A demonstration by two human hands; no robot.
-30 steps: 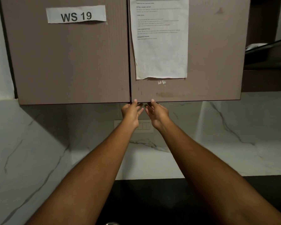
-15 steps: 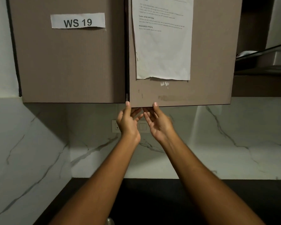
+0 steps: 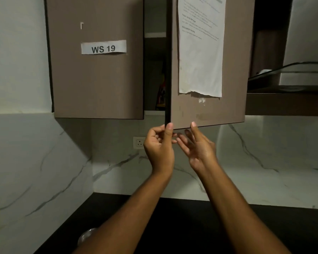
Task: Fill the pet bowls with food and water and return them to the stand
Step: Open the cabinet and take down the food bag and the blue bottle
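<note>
Marble-veined wall (image 3: 26,162) fills nine o'clock, and beside it hangs the shut left cabinet door (image 3: 97,79), carrying a paper strip (image 3: 103,47) that reads "WS 19". At seven o'clock something shiny and rounded (image 3: 86,235) sits on the black counter (image 3: 173,226); it may be a pet bowl, but too little shows to say, and no stand is in view. Toward centre a wall socket (image 3: 139,143) shows just left of the left hand (image 3: 159,145), which is curled, its thumb pressed to the bottom corner of the right cabinet door (image 3: 207,109). That door stands ajar, likely so the shelves can be reached for pet food. In the dark gap at twelve o'clock a red and yellow package (image 3: 161,96) is partly visible, its print unreadable. The right hand (image 3: 198,145) is spread wide beneath the same door's lower edge, one fingertip touching it and holding nothing, apparently helping swing it out. A printed sheet (image 3: 201,48) is stuck to this door; a heading seems to say "REQUIRED PROPS", the rest too blurred. At three o'clock a dark shelf (image 3: 286,83) juts from the wall
</note>
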